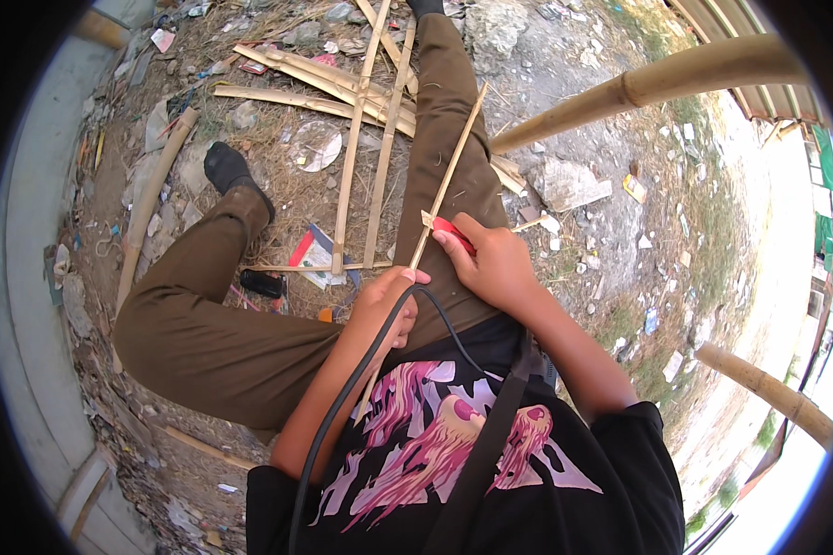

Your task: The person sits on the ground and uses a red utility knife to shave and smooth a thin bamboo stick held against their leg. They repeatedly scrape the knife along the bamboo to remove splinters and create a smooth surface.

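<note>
I sit on the ground with my legs in brown trousers stretched out. My left hand (pixel 386 301) grips the near end of a thin bamboo strip (pixel 452 171), which runs up and away over my right thigh. My right hand (pixel 492 262) holds a red-handled cutting tool (pixel 453 231) against the strip, about where a small sliver stands off it. A frame of thin bamboo slats (pixel 354 148) lies between my legs. A black cable crosses my left wrist.
Thick bamboo poles stand at the upper right (pixel 657 83) and lower right (pixel 768 393). Split bamboo pieces (pixel 296 74), stones, paper scraps and litter lie about the dirt. A black object (pixel 261 283) lies by my left knee. A pale concrete edge (pixel 28 231) curves along the left.
</note>
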The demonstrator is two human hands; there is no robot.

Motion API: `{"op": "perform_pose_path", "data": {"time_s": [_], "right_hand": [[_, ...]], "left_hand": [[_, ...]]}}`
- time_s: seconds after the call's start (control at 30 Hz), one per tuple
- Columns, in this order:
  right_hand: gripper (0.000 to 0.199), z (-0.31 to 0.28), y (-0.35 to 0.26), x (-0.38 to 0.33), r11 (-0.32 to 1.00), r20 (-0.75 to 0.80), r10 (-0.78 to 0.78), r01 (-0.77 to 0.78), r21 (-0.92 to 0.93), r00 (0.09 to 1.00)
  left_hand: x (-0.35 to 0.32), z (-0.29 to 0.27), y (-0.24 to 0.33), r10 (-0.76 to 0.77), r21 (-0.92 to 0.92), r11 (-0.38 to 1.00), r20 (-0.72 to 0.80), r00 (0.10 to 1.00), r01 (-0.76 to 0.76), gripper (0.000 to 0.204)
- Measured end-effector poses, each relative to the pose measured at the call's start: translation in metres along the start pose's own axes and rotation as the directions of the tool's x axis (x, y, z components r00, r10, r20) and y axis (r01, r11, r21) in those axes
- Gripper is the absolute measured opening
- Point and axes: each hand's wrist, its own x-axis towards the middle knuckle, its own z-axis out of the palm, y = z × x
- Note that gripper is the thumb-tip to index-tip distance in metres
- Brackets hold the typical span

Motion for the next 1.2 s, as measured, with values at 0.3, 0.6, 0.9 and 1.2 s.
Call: {"op": "perform_pose_path", "data": {"time_s": [0.3,0.6,0.9,1.2], "right_hand": [[0.038,0.012,0.007,0.020,0.987,-0.122,0.161,-0.162,-0.001,0.979],[0.038,0.020,-0.002,0.018,0.989,-0.169,0.140,-0.146,-0.025,0.976],[0.037,0.030,0.004,0.021,0.988,-0.289,0.149,-0.154,0.009,0.946],[0.047,0.005,0.050,0.032,0.168,0.518,0.310,-0.582,0.795,0.797]], "left_hand": [[-0.029,-0.007,-0.011,-0.018,0.081,0.996,-0.059,0.998,0.023,0.030],[-0.099,-0.037,-0.025,0.081,0.280,0.958,-0.075,0.994,-0.057,0.036],[-0.171,-0.039,-0.037,-0.100,0.206,0.971,-0.125,0.987,0.124,0.042],[-0.143,-0.048,-0.050,-0.009,0.305,0.952,-0.104,0.995,0.041,0.041]]}}
